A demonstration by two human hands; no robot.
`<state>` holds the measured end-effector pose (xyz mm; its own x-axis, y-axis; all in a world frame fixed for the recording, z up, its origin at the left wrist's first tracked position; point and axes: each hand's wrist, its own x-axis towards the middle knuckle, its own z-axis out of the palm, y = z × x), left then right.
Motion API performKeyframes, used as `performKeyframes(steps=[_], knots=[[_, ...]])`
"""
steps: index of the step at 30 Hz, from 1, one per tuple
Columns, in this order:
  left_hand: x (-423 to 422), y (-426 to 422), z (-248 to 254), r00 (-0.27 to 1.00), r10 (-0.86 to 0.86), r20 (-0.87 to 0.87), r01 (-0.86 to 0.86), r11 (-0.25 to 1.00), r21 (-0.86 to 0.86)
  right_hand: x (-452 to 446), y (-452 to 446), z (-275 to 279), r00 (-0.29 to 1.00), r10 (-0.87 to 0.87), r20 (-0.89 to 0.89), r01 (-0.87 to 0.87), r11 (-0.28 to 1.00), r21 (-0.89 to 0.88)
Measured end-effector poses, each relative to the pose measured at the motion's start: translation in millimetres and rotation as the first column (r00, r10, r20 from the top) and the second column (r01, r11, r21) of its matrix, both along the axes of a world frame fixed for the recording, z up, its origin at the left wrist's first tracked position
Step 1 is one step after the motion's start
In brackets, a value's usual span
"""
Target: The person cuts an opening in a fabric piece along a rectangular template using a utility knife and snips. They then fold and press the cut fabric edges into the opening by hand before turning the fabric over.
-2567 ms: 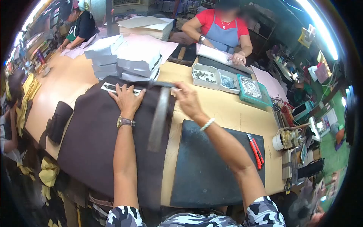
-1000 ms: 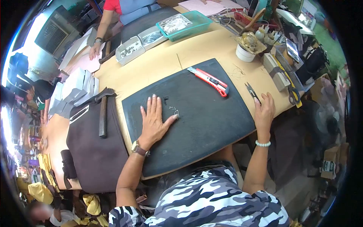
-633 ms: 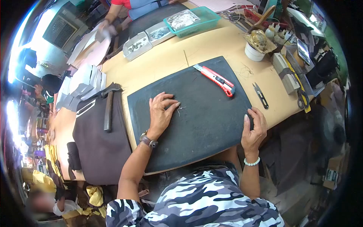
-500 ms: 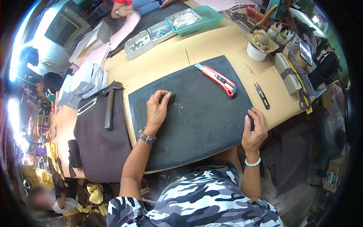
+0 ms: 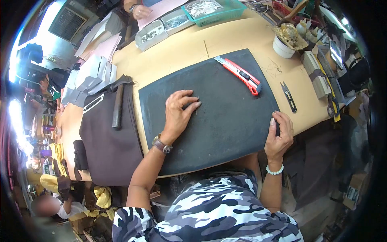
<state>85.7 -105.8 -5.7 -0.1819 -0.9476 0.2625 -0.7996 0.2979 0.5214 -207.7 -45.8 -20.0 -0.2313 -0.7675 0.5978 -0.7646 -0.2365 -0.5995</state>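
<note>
My left hand (image 5: 180, 113), with a wristwatch, is over the black mat (image 5: 225, 129). Its thumb and fingertips close on some pale thread scraps (image 5: 196, 111), with thin ends showing beside them. At the mat's right edge my right hand (image 5: 280, 135) rests with thumb and fingers apart, holding nothing. A red utility knife (image 5: 240, 76) lies on the mat's upper right part. Beyond the right edge, on the tan table surface (image 5: 229, 36), lie black thread snips (image 5: 288, 97).
To the left, a hammer (image 5: 118, 107) lies on dark folded fabric (image 5: 107, 149). Small parts fill a tray (image 5: 152, 35) at the back, beside a green basket (image 5: 215, 16). A white tub (image 5: 283, 47) stands far right. Another person's hand (image 5: 142, 12) is across the table.
My left hand has moved right onto the thread scraps, which now sit at its fingertips. The right hand stays at the mat's edge. The view has shifted slightly.
</note>
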Motion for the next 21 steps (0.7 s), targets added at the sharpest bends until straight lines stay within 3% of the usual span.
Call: performKeyframes(steps=[5,8,9,10,15,18,21], knots=[[-7,-11,-5,1.000,-0.011,0.012,0.013,0.985,-0.173,-1,0,0,1.000,0.005,-0.016,-0.005,1.000,-0.001],[1,-16,-9,0.901,0.067,-0.428,-0.076,0.997,-0.002,-1,0,-1,1.000,0.002,-0.009,-0.002,1.000,-0.002],[5,-16,-6,0.895,0.094,-0.436,-0.095,0.995,0.018,-2,1,-1,1.000,0.005,-0.003,-0.005,1.000,-0.003],[6,-15,-1,0.820,0.217,-0.529,-0.127,0.971,0.202,-2,1,-1,1.000,0.010,0.001,-0.010,1.000,-0.006],[-4,-9,4,0.989,0.090,-0.121,-0.088,0.996,0.026,-1,0,-1,1.000,0.013,-0.006,-0.013,1.000,0.003],[-9,-7,0,0.990,0.100,-0.098,-0.095,0.994,0.050,-2,0,-2,1.000,0.007,-0.009,-0.007,1.000,0.006],[-8,-9,-7,0.999,0.050,-0.005,-0.050,0.996,-0.069,-2,0,-2,1.000,0.007,-0.006,-0.007,1.000,0.004]])
